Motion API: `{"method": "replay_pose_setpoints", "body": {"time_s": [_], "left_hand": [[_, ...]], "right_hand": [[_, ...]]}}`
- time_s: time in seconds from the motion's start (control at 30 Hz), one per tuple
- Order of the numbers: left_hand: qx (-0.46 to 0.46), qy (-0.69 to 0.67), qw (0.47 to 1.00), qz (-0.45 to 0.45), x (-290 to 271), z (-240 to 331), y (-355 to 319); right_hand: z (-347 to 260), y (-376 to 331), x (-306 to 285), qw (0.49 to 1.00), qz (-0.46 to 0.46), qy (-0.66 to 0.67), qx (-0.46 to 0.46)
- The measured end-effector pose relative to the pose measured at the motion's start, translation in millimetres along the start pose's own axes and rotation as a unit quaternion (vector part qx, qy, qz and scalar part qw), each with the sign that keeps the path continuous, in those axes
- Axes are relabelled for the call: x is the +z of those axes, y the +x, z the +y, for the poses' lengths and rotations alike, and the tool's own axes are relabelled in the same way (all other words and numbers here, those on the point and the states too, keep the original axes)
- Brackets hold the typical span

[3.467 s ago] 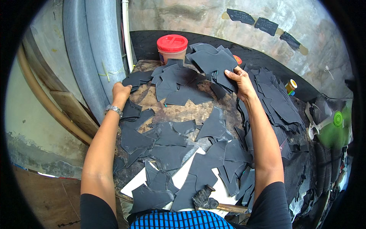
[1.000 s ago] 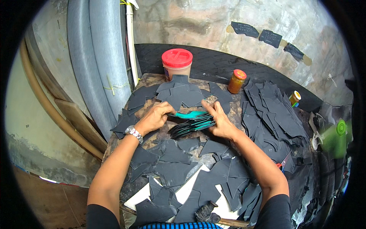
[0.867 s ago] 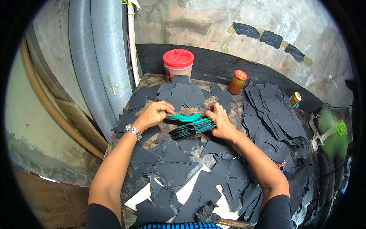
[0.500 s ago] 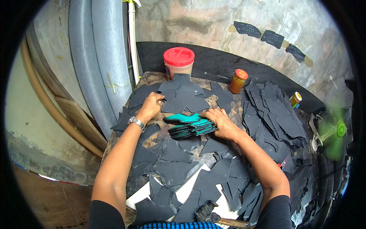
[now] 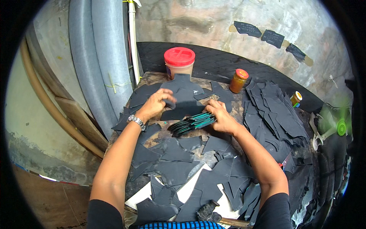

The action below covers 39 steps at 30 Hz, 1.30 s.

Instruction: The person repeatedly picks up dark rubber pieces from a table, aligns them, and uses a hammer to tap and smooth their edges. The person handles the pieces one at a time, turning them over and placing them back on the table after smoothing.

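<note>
My right hand (image 5: 222,117) grips one end of a fanned stack of black cut pieces with teal edges (image 5: 190,123), lying on the worn table (image 5: 150,78). My left hand (image 5: 157,103), a metal watch on its wrist, pinches the edge of a loose black cut piece (image 5: 182,105) just beyond the stack. Many more flat black pieces (image 5: 171,171) lie scattered over the table around both hands.
A jar with a red lid (image 5: 178,63) stands at the back, an orange-lidded bottle (image 5: 239,80) to its right, a small yellow-capped bottle (image 5: 295,98) further right. A heap of black pieces (image 5: 272,114) fills the right side. Grey pipes (image 5: 95,57) run down the left.
Both hands gathered the stack in the middle of the table. My left hand then let go of it and reached out to a loose piece behind it; my right hand stays on the stack.
</note>
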State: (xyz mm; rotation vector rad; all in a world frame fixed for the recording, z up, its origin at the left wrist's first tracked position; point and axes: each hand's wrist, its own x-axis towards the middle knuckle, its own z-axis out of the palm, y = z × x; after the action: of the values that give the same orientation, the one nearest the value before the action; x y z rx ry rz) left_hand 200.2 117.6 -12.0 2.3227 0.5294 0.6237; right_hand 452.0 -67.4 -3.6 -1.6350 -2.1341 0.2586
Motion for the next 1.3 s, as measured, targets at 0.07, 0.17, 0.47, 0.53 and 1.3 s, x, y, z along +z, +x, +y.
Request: {"method": "replay_pose_setpoints", "body": {"time_s": [0.07,0.17,0.47,0.53,1.3], "left_hand": [[-0.026,0.067,0.997,0.027,5,-2,3],[-0.125,0.198,0.972,-0.012,15,-3,1],[-0.107,0.157,0.98,0.058,17,-2,-4],[-0.088,0.152,0.981,0.079,15,1,-7],[-0.159,-0.316,0.896,0.268,-67,174,-180]], "right_hand": [[-5,-1,-7,0.995,0.06,0.063,-0.052],[-9,-1,-28,0.97,0.216,0.06,-0.098],[-5,23,-84,0.857,0.451,0.239,0.07],[-2,22,-80,0.865,0.416,0.263,0.095],[19,60,19,0.953,0.055,0.032,0.297]]}}
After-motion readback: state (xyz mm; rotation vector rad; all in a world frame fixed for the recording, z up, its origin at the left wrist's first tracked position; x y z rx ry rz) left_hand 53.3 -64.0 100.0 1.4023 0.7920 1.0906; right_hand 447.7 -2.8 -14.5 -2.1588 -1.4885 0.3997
